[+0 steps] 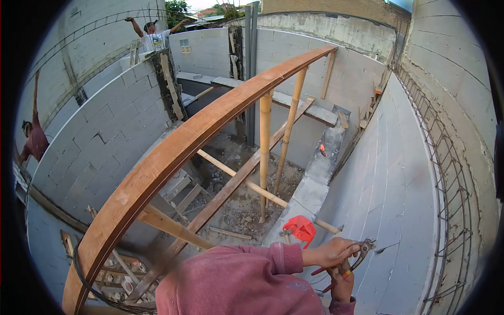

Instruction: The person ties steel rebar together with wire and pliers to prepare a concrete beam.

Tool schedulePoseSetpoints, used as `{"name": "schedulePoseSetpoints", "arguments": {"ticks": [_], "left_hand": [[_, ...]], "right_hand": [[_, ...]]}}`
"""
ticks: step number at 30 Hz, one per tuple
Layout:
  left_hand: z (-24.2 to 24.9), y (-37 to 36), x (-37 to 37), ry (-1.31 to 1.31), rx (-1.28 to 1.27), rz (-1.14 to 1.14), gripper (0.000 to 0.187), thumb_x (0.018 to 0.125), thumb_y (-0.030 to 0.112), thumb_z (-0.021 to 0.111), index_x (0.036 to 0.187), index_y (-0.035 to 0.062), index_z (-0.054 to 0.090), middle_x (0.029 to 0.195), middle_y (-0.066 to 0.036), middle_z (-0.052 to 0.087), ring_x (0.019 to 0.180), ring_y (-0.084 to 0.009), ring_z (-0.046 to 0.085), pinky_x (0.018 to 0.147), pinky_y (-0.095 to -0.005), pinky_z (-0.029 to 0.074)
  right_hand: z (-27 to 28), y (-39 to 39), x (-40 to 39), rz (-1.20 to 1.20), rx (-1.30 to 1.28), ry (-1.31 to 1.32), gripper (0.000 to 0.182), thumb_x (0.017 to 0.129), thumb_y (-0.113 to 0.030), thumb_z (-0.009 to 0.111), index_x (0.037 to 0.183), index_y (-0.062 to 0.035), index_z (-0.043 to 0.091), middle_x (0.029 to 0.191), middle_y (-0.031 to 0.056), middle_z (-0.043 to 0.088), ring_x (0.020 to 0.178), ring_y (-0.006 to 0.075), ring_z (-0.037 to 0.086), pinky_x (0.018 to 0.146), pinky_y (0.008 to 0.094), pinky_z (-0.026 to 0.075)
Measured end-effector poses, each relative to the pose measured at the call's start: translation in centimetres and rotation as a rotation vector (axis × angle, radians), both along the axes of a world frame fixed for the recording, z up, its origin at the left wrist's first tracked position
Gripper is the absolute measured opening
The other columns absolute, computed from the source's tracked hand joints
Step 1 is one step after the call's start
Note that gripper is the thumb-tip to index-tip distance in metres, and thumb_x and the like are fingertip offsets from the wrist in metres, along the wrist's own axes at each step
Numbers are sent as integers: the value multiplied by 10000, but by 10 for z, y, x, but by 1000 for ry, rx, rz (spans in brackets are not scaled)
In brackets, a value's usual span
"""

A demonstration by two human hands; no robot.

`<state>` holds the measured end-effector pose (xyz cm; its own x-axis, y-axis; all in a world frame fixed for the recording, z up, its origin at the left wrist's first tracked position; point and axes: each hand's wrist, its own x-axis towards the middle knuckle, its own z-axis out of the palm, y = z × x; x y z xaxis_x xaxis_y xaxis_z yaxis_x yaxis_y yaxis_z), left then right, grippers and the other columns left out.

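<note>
Both my hands are together at the lower right, in maroon sleeves, beside the grey block wall (362, 178). My right hand (342, 286) is closed around the red and yellow handles of a pair of pincers (362, 254), whose metal head points up and right. My left hand (332, 252) reaches in from the left, its fingers closed right by the pincers' head. What the left fingers pinch is too small to make out. Just left of my hands, a red plastic bag (300, 230) and a hammer (285, 232) lie on a grey ledge.
A long wooden beam (197, 128) arches across on bamboo posts (265, 152). Steel rebar (446, 173) runs along the right wall top. Rubble covers the ground below. A plank (245, 170) crosses the pit. Two other people (153, 39) are at the left, near a rebar frame (79, 34).
</note>
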<state>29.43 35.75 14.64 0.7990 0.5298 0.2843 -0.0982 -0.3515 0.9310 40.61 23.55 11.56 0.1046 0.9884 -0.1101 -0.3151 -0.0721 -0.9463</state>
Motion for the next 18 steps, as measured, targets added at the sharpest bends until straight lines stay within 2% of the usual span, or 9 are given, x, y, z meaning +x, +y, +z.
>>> {"name": "schedulePoseSetpoints", "arguments": {"ticks": [3,5,7,8,10,12,14,16,18], "left_hand": [[7,1,15,-221,-60,1,459,998,334,315,1112,-42,553,736,-112,615,675,-219,598,651,-335,482],[-7,10,25,-190,-344,-87,459,997,336,310,1165,-24,541,667,-66,565,619,-161,572,633,-302,510],[-10,27,23,-84,-576,-193,454,994,341,311,1149,-10,554,628,-26,511,566,-128,533,623,-300,520],[-9,33,19,31,-610,-145,398,983,332,360,1135,6,530,624,18,412,563,-77,449,578,-265,471],[-53,48,24,-73,-249,26,377,980,342,387,1181,31,461,724,23,384,528,-59,358,466,-222,342],[-73,65,15,-46,-235,184,341,966,321,417,1194,67,412,736,31,376,506,-39,310,437,-199,252],[-81,83,9,-38,-597,299,308,961,335,421,1155,95,416,723,43,354,510,-29,271,438,-188,228],[-74,89,11,-126,-1056,307,247,977,336,389,1078,118,443,700,52,334,505,-30,241,436,-183,203],[-84,89,33,-288,-1131,308,246,989,341,363,1014,123,473,665,57,310,501,-37,237,432,-186,207]], "right_hand": [[-13,-21,24,-207,88,-10,679,901,-150,514,1460,-71,136,1300,168,454,1169,271,503,949,440,414],[18,-24,25,-295,260,231,717,913,-200,529,1469,-119,84,1298,153,454,1157,264,512,935,480,424],[50,-27,35,-480,322,126,739,921,-243,531,1471,-163,44,1153,114,501,964,226,583,825,421,493],[62,-33,46,-503,342,43,712,923,-247,527,1463,-140,77,1084,97,496,884,202,570,763,390,502],[78,-42,71,-541,360,-123,663,926,-257,520,1448,-95,144,945,63,486,722,153,543,639,329,521],[70,-45,92,-582,210,-336,521,929,-235,508,1355,-33,289,843,47,459,617,124,490,533,273,475],[51,-43,104,-544,2,-436,341,925,-241,514,1142,17,463,750,26,449,566,79,446,469,220,410],[21,-15,90,-518,-232,-450,268,930,-259,509,1051,-19,501,762,12,496,584,65,454,444,185,373],[-14,32,65,-408,-233,-372,199,941,-200,477,1034,-29,515,1027,115,557,792,129,541,459,192,435]]}}
